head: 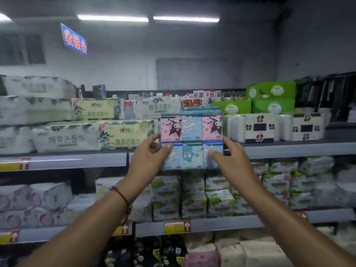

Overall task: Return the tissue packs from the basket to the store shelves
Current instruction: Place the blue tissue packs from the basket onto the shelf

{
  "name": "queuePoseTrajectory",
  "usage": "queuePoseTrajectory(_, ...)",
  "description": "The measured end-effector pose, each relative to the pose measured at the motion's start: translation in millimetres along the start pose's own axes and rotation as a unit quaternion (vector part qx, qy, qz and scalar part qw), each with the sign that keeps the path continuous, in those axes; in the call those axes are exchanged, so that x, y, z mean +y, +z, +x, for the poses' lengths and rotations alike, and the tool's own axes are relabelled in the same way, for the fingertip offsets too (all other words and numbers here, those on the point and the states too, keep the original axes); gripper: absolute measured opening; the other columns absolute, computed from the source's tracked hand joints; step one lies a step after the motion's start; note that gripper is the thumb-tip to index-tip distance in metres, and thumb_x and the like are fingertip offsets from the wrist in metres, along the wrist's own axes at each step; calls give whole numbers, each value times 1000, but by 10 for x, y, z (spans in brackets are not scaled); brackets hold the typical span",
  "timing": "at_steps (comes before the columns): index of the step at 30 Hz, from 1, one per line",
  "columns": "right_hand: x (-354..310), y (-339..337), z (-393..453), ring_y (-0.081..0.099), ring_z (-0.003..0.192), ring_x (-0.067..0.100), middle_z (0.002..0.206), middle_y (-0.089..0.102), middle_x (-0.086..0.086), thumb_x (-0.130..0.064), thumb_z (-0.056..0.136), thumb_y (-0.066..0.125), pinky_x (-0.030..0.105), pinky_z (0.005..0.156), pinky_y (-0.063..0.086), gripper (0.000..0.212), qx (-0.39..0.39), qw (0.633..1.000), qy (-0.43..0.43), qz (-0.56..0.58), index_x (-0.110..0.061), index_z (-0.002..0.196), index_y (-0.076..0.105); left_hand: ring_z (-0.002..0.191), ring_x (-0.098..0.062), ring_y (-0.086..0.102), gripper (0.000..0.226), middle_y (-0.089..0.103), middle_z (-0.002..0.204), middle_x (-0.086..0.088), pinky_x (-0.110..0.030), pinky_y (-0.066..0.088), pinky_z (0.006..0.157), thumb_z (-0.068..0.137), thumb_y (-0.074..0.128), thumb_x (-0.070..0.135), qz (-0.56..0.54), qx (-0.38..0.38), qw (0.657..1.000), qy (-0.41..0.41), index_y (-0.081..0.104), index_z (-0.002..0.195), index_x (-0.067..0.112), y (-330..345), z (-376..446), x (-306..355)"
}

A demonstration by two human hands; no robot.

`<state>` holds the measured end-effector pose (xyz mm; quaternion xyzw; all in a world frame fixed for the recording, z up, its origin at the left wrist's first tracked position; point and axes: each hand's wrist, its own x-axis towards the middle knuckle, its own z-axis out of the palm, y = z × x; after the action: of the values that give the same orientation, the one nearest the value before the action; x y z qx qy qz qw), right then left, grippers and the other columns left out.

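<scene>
Both hands, left hand (148,153) and right hand (230,157), pinch a glossy, boxy cartoon-print tissue pack (192,139) by its sides at the top shelf (289,149).

lower shelf packs (194,197) blurred, labels unreadable

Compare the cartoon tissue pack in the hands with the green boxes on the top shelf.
The cartoon tissue pack is pink and blue; the green boxes are plain green. The pack is held up by both hands; the boxes sit stacked on the shelf. Both are tissue goods.
</scene>
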<state>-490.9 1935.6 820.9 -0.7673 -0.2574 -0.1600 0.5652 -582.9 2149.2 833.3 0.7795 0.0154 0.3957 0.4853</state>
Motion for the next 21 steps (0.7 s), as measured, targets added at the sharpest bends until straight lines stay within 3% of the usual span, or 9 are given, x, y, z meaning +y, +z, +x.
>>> queuePoseTrajectory(2,-51,-77,226,56,116,15,136,51,-7,-52,89,60,44,94,52,55,2,1000,-11,-10,-34,140,50,71,3,63,35,60,92,3,-22,55,60,93,66,33,-3,2,1000,16,48,122,40,107,174,112)
queuePoseTrajectory(4,-88,-134,447,59,109,14,130,57,-5,-48,89,60,40,90,53,47,5,999,-22,-23,-34,133,56,75,-10,65,30,65,91,-5,-39,59,69,92,66,35,13,7,999,33,52,119,41,216,360,159)
queuePoseTrajectory(5,-101,-152,551,60,107,15,127,59,-4,-48,88,61,40,90,53,45,7,999,-25,-27,-32,130,57,77,-14,66,31,66,91,-7,-40,58,69,92,66,37,22,7,999,37,56,121,39,273,455,156)
queuePoseTrajectory(9,-54,-159,926,62,108,17,123,63,-4,-48,82,65,41,94,52,47,16,1000,-7,-23,-30,124,59,79,-17,68,40,69,88,-5,-32,56,66,91,67,36,35,11,999,36,59,129,25,533,818,91)
queuePoseTrajectory(13,75,-123,1181,61,108,17,123,64,-5,-36,88,66,31,86,47,39,8,999,21,-36,-26,125,58,73,-12,67,30,68,80,4,-22,49,59,93,66,31,70,-9,997,21,59,121,25,759,1061,-30)
queuePoseTrajectory(18,320,-26,1401,61,105,18,122,66,-1,-29,87,72,26,82,42,42,-18,997,51,-63,-18,125,58,77,-23,67,28,68,78,0,-35,56,68,89,69,29,121,-21,992,-7,65,116,24,949,1239,-256)
queuePoseTrajectory(21,432,7,1488,59,93,15,113,65,0,-16,81,77,25,72,45,44,-13,993,46,-107,-15,119,54,79,-17,63,30,64,83,6,-28,51,66,84,74,23,162,-38,986,6,62,112,24,995,1294,-307)
